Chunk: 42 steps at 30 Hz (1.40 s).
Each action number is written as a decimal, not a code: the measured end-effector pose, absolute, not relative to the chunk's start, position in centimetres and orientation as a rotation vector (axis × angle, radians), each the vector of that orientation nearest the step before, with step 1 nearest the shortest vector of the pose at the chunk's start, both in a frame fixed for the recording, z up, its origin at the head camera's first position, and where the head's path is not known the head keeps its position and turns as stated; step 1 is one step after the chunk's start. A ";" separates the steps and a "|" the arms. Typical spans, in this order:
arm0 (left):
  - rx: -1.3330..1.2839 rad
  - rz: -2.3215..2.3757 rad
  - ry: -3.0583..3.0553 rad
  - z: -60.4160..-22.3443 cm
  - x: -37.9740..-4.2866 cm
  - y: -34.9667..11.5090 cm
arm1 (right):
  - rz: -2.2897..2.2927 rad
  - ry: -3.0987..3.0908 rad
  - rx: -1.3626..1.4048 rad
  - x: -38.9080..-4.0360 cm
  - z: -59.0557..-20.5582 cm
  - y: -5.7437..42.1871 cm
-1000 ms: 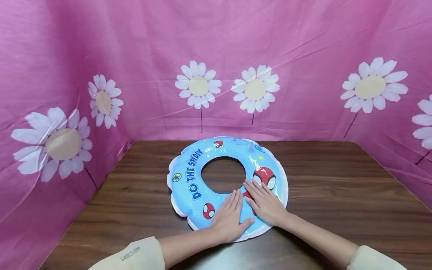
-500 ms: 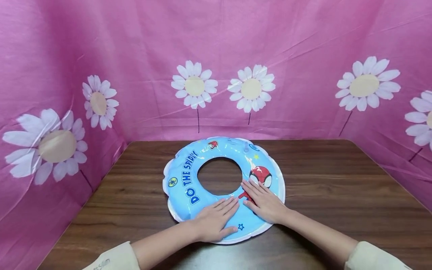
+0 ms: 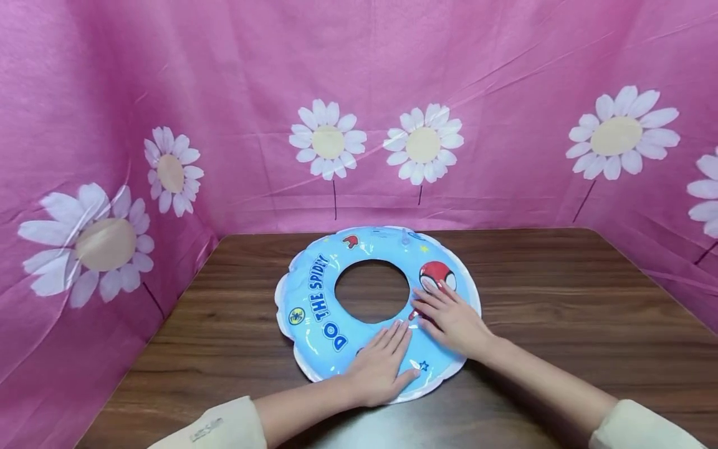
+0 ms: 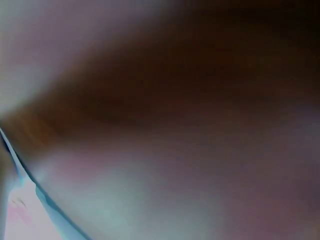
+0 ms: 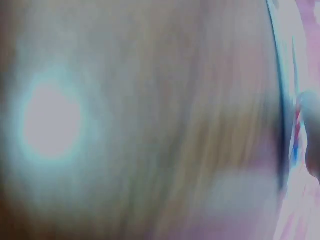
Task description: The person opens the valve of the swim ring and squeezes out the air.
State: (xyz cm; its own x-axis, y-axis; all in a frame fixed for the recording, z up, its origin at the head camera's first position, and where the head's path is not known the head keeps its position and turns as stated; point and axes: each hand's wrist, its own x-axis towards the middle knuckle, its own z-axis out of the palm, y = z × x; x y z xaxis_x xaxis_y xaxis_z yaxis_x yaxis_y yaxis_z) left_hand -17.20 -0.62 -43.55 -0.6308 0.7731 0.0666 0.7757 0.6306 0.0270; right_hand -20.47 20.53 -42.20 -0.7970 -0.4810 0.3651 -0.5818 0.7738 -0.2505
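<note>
A light-blue inflatable swim ring (image 3: pixel 314 337) with a scalloped white edge lies flat on the wooden table (image 3: pixel 561 299). It bears the words "DO THE SPIDEY" and red masked-head prints. My left hand (image 3: pixel 377 373) rests on its near side, fingers straight and together, thumb spread to the right. On the ring's right side lies my right hand (image 3: pixel 457 324), its extended fingers partly covering a red figure. A small clear valve (image 3: pixel 406 237) shows at the far side. In the left wrist view only a strip of the ring (image 4: pixel 47 207) appears; the right wrist view is mostly blurred tabletop.
Pink cloth (image 3: pixel 370 56) printed with large white daisies hangs behind the table and along both sides. Wood grain shows through the ring's central hole. The table's back edge runs just behind the ring.
My left hand slid left, then came back right along the ring's near side. The right hand has shifted slightly right with its fingers more spread. The ring has turned a little.
</note>
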 end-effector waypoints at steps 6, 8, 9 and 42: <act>-1.119 -0.215 -2.916 -43.6 -17.1 2.7 | 0.393 -2.846 0.633 -20.2 -43.4 19.5; -1.107 -0.423 -2.931 -43.4 -17.1 3.1 | 0.368 -2.834 0.663 -20.4 -43.8 19.9; -1.112 -0.566 -2.936 -43.2 -17.2 3.1 | 0.347 -2.825 0.691 -20.5 -44.0 20.2; -1.367 -0.362 -2.923 -41.4 -23.3 -10.1 | 0.089 -2.692 1.129 -23.6 -42.0 25.4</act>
